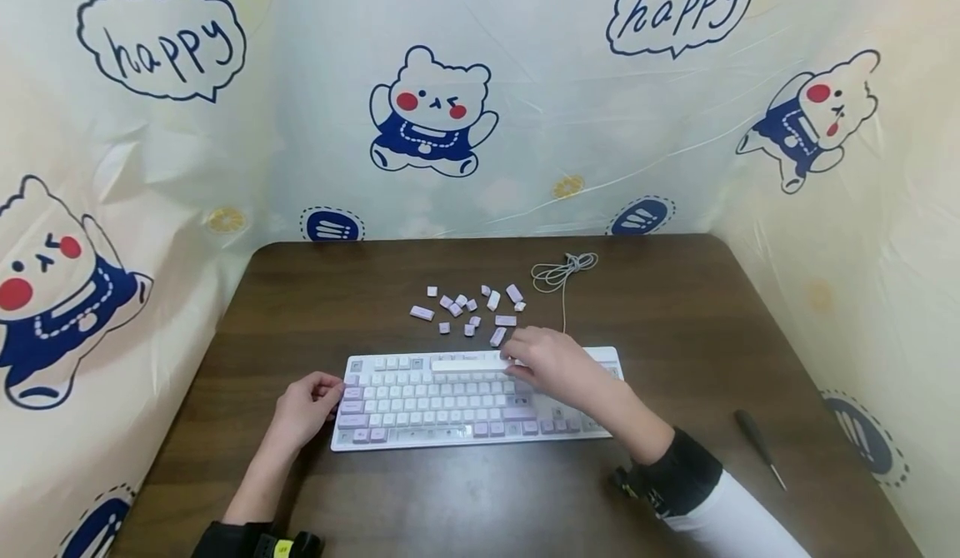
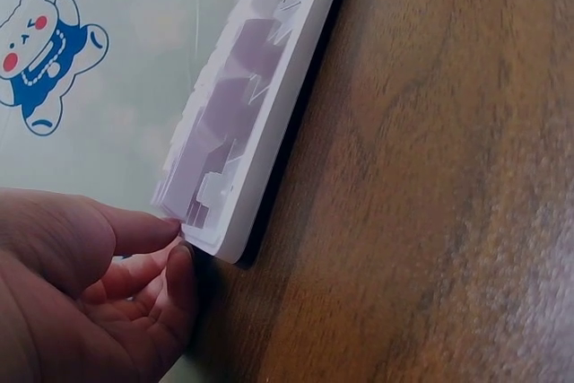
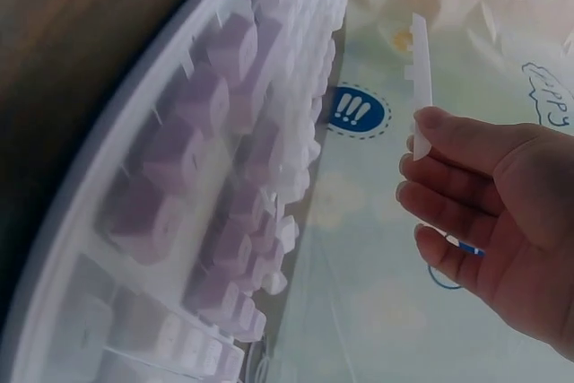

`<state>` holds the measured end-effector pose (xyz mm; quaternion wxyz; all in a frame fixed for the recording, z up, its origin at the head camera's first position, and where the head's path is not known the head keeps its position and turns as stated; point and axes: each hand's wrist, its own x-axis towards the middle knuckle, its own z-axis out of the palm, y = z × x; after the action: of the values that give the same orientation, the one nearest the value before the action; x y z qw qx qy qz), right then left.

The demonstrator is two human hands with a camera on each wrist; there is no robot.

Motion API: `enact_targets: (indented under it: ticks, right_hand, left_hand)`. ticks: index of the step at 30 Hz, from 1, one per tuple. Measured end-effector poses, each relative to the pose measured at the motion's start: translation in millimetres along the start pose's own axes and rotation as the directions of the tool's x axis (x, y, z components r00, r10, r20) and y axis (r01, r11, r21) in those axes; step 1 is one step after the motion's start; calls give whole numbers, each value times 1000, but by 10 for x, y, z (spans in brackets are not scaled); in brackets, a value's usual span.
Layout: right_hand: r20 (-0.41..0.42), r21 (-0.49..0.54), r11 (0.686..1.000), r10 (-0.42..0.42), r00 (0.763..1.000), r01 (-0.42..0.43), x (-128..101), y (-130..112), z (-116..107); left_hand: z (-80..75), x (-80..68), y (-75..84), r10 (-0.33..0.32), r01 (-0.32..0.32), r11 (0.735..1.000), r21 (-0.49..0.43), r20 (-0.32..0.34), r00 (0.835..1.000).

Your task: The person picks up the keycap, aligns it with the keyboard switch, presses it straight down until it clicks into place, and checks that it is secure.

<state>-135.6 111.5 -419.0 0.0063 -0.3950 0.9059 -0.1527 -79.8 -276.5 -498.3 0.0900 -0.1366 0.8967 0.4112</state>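
Observation:
A white and lilac keyboard [image 1: 442, 404] lies on the table, with a keyless stretch in the middle of its front row. My right hand [image 1: 551, 364] is above its upper right part, pinching a long white spacebar keycap [image 1: 468, 366] by one end. The right wrist view shows the keycap [image 3: 421, 87] raised off the keys, between the thumb and fingers of the right hand [image 3: 493, 186]. At the keyboard's left edge, my left hand [image 1: 306, 408] grips the side. Its thumb and forefinger [image 2: 181, 266] meet at the edge in the left wrist view.
Several loose lilac and white keycaps [image 1: 457, 310] are scattered behind the keyboard. A coiled pale cable [image 1: 564, 271] lies at the back right. A dark-handled screwdriver [image 1: 753, 437] lies on the right side of the brown table [image 1: 465, 500]. Printed curtains hang around the table.

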Motion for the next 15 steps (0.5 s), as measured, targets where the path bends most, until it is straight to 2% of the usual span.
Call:
enact_targets:
  ticks: [5,10,13,15]
  right_hand:
    - [10,29,999,14,1000,-14,-68,-52,19]
    - [-8,8,1000,-23,1000,23,-104,-80,78]
    - [-23,-13,999,-46,999,46,-106,-103,103]
    - [-30,-9,999,-53,998,53,-102,-124,117]
  left_hand:
    - [7,-5,3,7,-7,1000,-1,-2,1000]
    - [-9,-30,17,4,-4,1000,21,-8,1000]
    - [-26,-70,68,67,-60,994,93,-66,996]
    - [-32,-111,128,149,-128,980,151,-138,979]
